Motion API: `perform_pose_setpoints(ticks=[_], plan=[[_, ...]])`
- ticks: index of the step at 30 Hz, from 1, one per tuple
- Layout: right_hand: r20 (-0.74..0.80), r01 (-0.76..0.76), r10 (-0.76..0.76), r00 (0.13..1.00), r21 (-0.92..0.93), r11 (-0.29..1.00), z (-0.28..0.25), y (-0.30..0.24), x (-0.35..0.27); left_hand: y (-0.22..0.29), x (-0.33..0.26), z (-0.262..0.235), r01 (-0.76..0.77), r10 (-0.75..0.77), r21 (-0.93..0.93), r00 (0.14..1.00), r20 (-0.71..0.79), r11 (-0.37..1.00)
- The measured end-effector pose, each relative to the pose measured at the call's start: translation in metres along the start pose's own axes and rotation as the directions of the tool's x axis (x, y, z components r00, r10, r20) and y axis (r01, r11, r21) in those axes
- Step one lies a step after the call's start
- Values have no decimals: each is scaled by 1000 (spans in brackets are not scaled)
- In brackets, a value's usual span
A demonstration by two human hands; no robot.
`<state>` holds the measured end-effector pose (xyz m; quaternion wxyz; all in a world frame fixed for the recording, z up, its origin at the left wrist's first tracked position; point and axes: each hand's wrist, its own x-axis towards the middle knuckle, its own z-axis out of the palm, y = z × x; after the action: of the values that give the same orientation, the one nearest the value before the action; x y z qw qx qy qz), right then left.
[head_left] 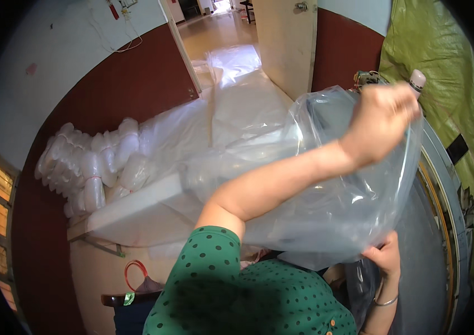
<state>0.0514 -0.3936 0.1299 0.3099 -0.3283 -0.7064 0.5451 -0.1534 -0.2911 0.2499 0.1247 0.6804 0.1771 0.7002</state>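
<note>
My left hand (382, 120) is raised high at the upper right, closed on the top of a large clear plastic bag (326, 195). The bag hangs down, billowing behind my left forearm. My right hand (385, 259), with a thin bangle on its wrist, grips the bag's lower edge at the bottom right. A green dotted sleeve covers my left shoulder at the bottom centre.
A long table holds a pile of clear plastic sheets (231, 123). Tied bundles of clear bags (89, 167) lie against the red-and-white wall on the left. An open door (287, 39) stands behind. A green tarp (449, 78) and a curved metal edge (443, 184) are on the right.
</note>
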Motion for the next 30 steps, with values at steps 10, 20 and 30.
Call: perform_pose_setpoints(ticks=[10,20,30], plan=[[-962,393,-184,200,-93,915,-113,-23,-134,-15,17,35,-47,48,-32,999,24,998],[-857,-805,13,516,-480,349,-114,-40,-326,13,40,111,-198,200,-118,980,12,973],[-493,-882,-745,-450,373,287,-89,-162,-619,14,-96,158,403,-2,-7,21,1000,915]])
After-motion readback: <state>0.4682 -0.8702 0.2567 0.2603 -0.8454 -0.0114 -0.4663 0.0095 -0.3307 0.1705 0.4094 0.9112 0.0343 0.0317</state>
